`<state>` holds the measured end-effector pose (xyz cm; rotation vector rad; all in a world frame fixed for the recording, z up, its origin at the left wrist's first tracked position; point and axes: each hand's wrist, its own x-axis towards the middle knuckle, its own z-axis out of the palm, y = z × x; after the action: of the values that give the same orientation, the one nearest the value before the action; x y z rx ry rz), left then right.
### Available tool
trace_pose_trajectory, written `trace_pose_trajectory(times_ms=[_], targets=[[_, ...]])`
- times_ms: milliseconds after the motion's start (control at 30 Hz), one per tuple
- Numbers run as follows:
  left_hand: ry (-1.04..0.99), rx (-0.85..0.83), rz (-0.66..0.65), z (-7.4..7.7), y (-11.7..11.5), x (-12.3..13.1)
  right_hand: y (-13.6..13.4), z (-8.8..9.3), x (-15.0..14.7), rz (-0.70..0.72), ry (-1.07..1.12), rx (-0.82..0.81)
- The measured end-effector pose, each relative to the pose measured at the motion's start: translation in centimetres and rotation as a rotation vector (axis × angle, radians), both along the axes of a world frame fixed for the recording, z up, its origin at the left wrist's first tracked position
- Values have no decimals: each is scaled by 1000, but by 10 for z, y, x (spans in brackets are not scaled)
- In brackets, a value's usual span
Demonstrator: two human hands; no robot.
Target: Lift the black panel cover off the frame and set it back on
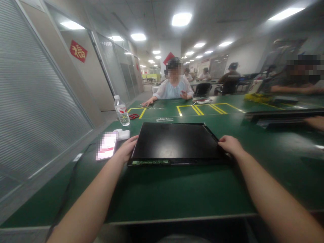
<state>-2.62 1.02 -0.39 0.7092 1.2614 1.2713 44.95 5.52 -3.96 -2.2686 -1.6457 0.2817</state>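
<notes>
Smooth, glossy on the panel mid-frame — clear plastic in the bottle, left of centre — faintly shiny across the tabletop.

I've got the panel between left hand and right hand, on or just over the table, can't tell which. Phone left of left hand, bottle behind phone, scissors right of bottle. Co-worker across the table.
</notes>
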Motion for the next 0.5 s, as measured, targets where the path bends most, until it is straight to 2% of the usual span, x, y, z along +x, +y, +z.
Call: trace_pose_trajectory(times_ms=[133, 500], targets=[[36, 14, -32, 2, -3, 2, 1, -2, 1, -1, 28, 12], [101, 45, -19, 6, -5, 6, 1, -3, 0, 0, -14, 46]])
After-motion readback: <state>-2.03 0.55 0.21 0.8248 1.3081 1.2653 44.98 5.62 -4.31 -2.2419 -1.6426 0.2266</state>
